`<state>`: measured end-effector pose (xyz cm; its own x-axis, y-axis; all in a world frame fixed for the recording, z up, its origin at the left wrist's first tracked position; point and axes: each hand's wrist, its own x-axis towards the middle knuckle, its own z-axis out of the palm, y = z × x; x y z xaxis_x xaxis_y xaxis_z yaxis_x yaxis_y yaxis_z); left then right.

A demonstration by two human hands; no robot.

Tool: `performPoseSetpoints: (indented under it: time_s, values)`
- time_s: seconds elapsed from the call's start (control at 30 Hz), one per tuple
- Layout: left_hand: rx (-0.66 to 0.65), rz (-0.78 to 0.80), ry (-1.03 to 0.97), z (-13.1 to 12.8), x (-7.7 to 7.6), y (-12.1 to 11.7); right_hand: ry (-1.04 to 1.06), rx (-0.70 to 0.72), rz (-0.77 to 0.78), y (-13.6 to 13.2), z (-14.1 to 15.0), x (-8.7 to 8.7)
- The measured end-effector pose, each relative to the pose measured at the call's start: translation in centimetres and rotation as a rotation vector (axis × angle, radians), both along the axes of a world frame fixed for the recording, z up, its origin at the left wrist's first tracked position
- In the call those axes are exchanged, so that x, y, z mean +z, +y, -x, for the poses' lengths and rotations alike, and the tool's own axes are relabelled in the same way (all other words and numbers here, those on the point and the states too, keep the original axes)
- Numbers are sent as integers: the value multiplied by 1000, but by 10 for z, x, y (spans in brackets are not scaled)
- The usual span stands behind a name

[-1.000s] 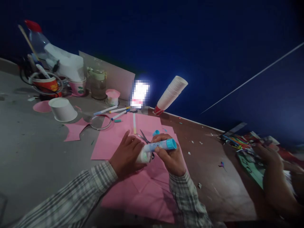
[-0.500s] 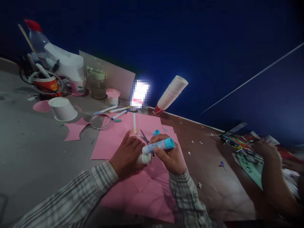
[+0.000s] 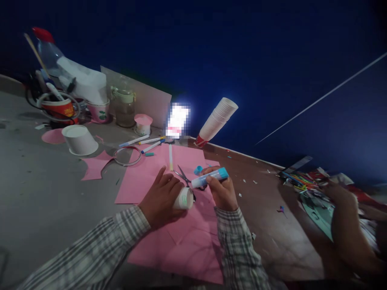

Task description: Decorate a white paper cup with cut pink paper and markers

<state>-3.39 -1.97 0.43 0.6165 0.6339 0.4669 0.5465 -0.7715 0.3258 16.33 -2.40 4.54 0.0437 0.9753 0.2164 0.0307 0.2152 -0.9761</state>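
Our left hand (image 3: 161,197) grips a small white cup (image 3: 185,198), tipped sideways above the pink paper (image 3: 145,179); our right hand (image 3: 225,193) grasps a glue stick (image 3: 208,178) above it too, its tip just off the cup. We'd best brace the cup without denting it and spread glue thinly. Open scissors (image 3: 182,174) lie on the pink paper, markers (image 3: 153,146) by its far-left edge.
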Motion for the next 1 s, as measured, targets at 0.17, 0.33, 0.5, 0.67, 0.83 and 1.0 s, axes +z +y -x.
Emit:
performPoseSetpoints:
  time_s: [0.17, 0.33, 0.5, 0.67, 0.83, 1.0]
  values:
    - [-4, -15, 5, 1, 0, 1, 163, 98, 8, -5, 10, 3]
    - [-8, -34, 15, -2, -2, 1, -41, 184, 24, -8, 13, 9]
    - [-28, -32, 20, -3, 0, -1, -230, 69, -30, -4, 6, 6]
    - [-8, -38, 14, -2, 0, 0, -52, 72, -47, -4, 6, 2]
    - [-3, -45, 7, -2, -3, 2, -218, 198, -139, -11, 14, 13]
    - [-20, -54, 15, -4, 0, 1, -325, 172, -202, -8, 10, 15]
